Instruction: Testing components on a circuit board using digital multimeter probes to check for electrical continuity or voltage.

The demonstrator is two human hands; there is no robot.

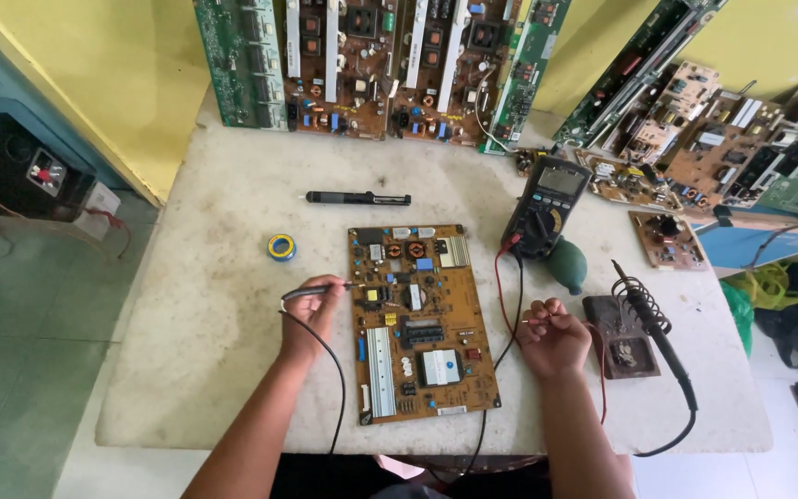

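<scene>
Orange circuit board (420, 323) lies mid-bench; left hand (309, 310) grips the black probe (318, 290), right hand (554, 340) pinches the red probe (538, 321): keep both tips steady

Leaning circuit boards (362, 65) cut off by top edge; components too small.

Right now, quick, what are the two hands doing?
Left hand: closed on the black probe, tip at the circuit board.
Right hand: closed, pinching the red probe.
</scene>
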